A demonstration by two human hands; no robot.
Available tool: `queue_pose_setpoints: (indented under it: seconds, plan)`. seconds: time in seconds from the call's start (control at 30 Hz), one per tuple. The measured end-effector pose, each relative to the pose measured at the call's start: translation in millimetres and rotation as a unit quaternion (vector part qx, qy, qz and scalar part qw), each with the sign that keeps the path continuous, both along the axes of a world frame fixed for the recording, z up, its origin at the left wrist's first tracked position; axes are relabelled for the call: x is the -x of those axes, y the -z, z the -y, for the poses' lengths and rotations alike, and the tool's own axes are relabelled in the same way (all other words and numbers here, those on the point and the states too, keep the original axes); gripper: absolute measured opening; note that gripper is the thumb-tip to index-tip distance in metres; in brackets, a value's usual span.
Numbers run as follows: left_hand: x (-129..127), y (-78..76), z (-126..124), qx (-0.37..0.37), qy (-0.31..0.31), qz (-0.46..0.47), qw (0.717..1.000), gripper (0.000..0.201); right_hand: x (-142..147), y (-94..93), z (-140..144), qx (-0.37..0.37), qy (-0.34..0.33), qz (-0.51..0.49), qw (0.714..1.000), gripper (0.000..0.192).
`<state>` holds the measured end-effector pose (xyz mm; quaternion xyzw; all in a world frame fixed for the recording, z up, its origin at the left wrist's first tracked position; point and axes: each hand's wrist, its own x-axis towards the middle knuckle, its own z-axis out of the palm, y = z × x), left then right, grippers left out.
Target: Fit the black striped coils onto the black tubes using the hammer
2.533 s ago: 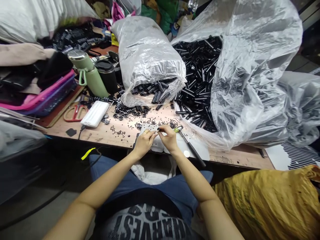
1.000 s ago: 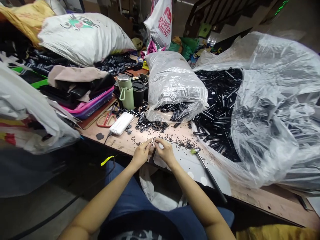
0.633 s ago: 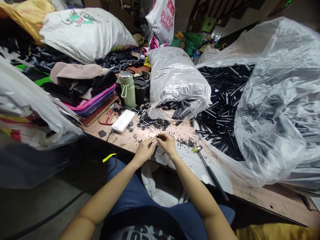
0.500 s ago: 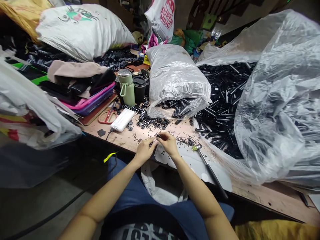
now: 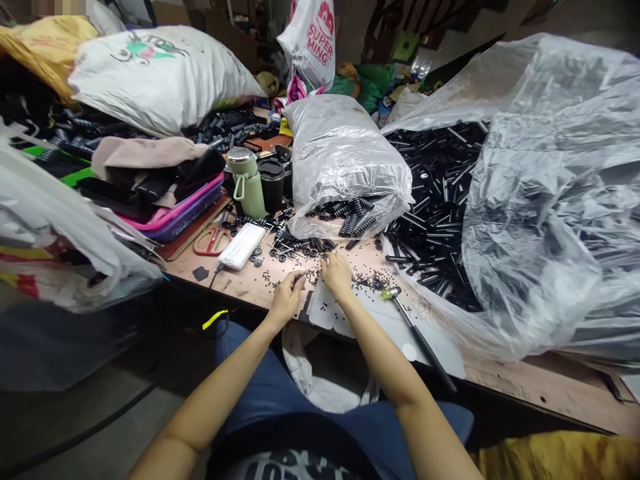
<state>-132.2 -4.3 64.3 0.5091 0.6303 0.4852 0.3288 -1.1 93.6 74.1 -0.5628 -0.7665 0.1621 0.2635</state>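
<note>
Right grip: the right hand [image 5: 339, 273] reaches farther over the worktop [image 5: 525, 380], palm down, forearm slanting inward, fingers bent to a point at the dark parts; whether they clasp one cannot be told.
Left grip: the left hand [image 5: 286, 298] is nearer the edge, thumb and forefinger brought close together, other fingers curled; any small piece between them is too small to make out.
Small parts: tiny black specks [image 5: 370, 278] are sprinkled beneath and around both hands, over pinkish wood and a smooth pale sheet [image 5: 395, 330].
Discs: round black discs [image 5: 313, 253] lie just beyond the right fingertips, several with holes.
Mallet: right of the hands, a mallet [image 5: 423, 340] with a yellow-green head, shiny metal neck and black handle lies aslant.
Clear bag: a crinkled, glossy plastic bag [image 5: 345, 153] spills ribbed black pieces [image 5: 357, 217] towards the hands.
Rods: smooth, shiny black rods [image 5: 427, 213] heap beside it, inside another sheer plastic wrap [image 5: 540, 220].
Left side: red-handled scissors [image 5: 213, 241], a white slab-shaped device [image 5: 243, 245], a matt green flask [image 5: 247, 187].
Writing: a hanging white bag [image 5: 317, 50] reads "SUPER MING" in red; the shirt lettering [image 5: 287, 460] is cut off.
</note>
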Motion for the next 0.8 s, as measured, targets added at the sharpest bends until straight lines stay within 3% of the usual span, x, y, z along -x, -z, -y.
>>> queue_pose_setpoints:
  seconds: [0.07, 0.17, 0.33, 0.47, 0.7, 0.8]
  plan:
    - [-1.4, -0.2, -1.7, 0.0, 0.012, 0.012, 1.0, 0.033, 3.1, 1.0, -16.2, 0.001, 0.026, 0.015, 1.0, 0.017]
    - [-2.9, -3.0, -6.0, -0.013, 0.012, -0.015, 1.0, 0.031, 1.9, 2.1, -21.8, -0.002, 0.007, -0.02, 1.0, 0.019]
    - [-11.2, -6.9, -13.7, -0.004, 0.042, -0.075, 0.996, 0.034, -15.9, -1.9, 6.7, 0.018, -0.051, -0.122, 0.991, 0.021]
    - [-25.6, -6.3, -14.5, -0.012, 0.08, -0.091, 0.993, 0.039, -35.8, -11.3, 28.6, 0.045, -0.089, -0.264, 0.959, 0.018]
    - [-53.6, -4.5, -11.9, -0.029, 0.136, -0.081, 0.987, 0.039, -70.1, -23.9, 48.2, 0.028, -0.042, -0.254, 0.966, 0.017]
    - [-66.3, -3.9, -12.5, -0.035, 0.154, -0.068, 0.985, 0.039, -81.6, -23.8, 59.1, -0.012, -0.022, -0.23, 0.973, 0.017]
